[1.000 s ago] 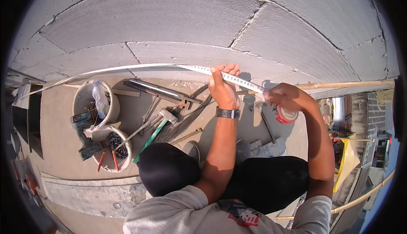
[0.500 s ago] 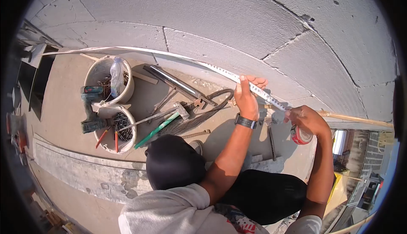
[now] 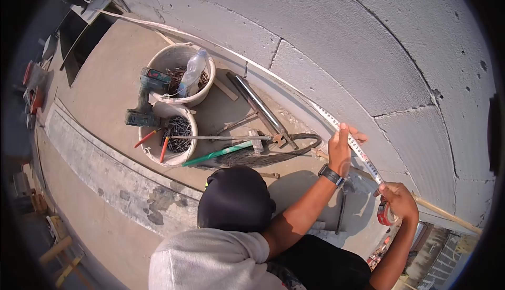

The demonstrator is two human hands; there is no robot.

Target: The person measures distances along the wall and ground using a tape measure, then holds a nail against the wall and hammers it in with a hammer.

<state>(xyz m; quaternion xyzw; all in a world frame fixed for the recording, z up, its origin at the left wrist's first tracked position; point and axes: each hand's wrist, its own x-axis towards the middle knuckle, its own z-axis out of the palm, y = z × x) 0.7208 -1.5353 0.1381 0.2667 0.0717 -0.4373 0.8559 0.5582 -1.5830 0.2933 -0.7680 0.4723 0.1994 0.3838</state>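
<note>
A white tape measure blade [image 3: 368, 165] runs taut along the foot of the grey block wall, from the far upper left to my hands. My left hand [image 3: 341, 147], with a dark watch on its wrist, pinches the blade, thumb on top and fingers behind it. Just below, my right hand [image 3: 400, 201] grips the red tape measure case [image 3: 385, 214] where the blade comes out. Black numbers show on the blade near both hands. Its far end is too small to make out.
White buckets [image 3: 210, 82] hold screws or nails, a plastic bottle [image 3: 193, 72] and red-handled pliers. A cordless drill [image 3: 142, 98] rests against them. A green-handled hammer [image 3: 218, 153], metal bars [image 3: 258, 100] and wire [image 3: 294, 150] lie on the floor. A wooden stick [image 3: 447, 214] lies along the wall.
The view has turned, so the buckets and wall appear further right and tilted. Both hands keep their hold on the tape and appear lower right in the picture.
</note>
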